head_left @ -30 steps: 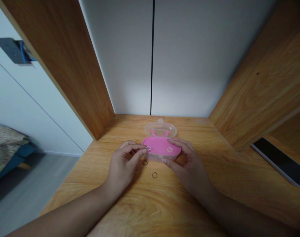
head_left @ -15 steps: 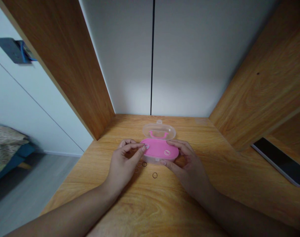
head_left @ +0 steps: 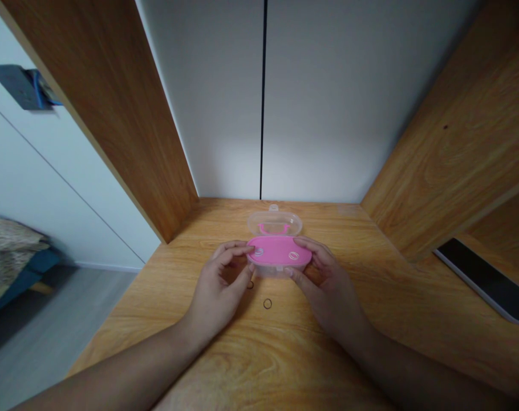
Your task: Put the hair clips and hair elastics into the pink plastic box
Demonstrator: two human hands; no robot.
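Observation:
A small case (head_left: 278, 252) with a pink base and an open clear lid (head_left: 275, 221) sits at the middle of the wooden desk (head_left: 259, 354). Two small pale rings (head_left: 258, 252) lie in the pink base, one near each end. My right hand (head_left: 323, 285) grips the case's right end between thumb and fingers. My left hand (head_left: 219, 285) is curled at the left end, index tip on the rim and thumb just below it. Two small dark rings (head_left: 267, 303) lie on the desk in front of the case, one of them right by my left thumb.
Wooden side panels (head_left: 126, 114) rise on both sides of the desk, with a white wall behind. A dark-screened tablet (head_left: 486, 279) lies on a ledge at the right. At the left the desk ends, with floor and a bed (head_left: 11, 251) beyond.
My left hand carried a pale ring over the case's left end and let it go; it now lies in the pink base. The case shifted slightly away from me between my hands.

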